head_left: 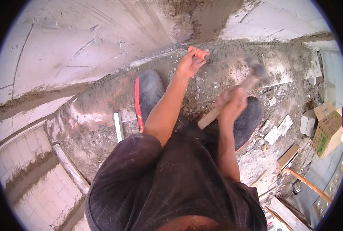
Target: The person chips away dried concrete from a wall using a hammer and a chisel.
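Ahead of me, at the foot of the wall, my left hand [190, 63] is closed around the orange grip of a chisel [198, 52]. The chisel's thin shaft points left toward the wall's lower edge, and its tip is hard to make out. My right hand [233, 102] grips a hammer [249, 82] by its pale wooden handle. The grey hammer head, smeared by motion, is raised to the right of the chisel and apart from it. Rubble and dust [213, 82] lie on the ground between and below my hands.
The white block wall [75, 42] has grey mortar seams. Both my knees are bent before me. A pale metal bar [119, 125] lies left of my leg. To the right are broken white pieces [279, 129], a cardboard box [328, 133] and a wooden handle [309, 184].
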`<state>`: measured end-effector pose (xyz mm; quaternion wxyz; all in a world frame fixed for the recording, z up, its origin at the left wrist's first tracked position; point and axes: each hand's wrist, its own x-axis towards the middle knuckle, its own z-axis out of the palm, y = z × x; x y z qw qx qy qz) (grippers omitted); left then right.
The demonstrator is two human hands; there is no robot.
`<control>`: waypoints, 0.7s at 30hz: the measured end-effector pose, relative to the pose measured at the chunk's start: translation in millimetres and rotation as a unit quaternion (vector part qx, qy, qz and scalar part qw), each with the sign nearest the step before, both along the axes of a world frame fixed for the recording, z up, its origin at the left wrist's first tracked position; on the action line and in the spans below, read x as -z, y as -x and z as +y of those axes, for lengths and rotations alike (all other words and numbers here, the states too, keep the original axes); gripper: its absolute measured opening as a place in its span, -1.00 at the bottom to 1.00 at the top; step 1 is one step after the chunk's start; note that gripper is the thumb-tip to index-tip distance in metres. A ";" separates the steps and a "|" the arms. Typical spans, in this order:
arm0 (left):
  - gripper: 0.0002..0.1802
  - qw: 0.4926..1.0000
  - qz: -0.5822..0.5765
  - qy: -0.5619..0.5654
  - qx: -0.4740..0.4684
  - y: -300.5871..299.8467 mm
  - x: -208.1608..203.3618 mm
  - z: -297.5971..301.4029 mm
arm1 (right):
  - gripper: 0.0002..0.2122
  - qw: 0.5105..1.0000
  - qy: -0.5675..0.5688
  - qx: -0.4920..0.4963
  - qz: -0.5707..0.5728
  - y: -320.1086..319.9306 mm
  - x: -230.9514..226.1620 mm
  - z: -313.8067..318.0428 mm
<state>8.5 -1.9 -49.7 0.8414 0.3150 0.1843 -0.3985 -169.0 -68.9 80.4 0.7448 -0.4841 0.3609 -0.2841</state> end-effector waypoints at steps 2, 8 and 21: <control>-0.70 1.000 -0.013 0.016 -0.002 -6.1 5.4 -4.8 | -0.71 0.998 -0.004 0.055 -0.010 -9.8 -38.0 -9.9; -0.71 0.999 0.011 0.022 -0.033 -12.9 -6.5 -20.4 | -0.73 0.921 0.350 0.016 0.169 -21.9 66.5 -12.1; -0.80 0.997 0.028 0.043 -0.050 -17.9 -9.2 -22.3 | -0.70 0.878 0.459 0.126 0.059 -30.3 54.7 -22.5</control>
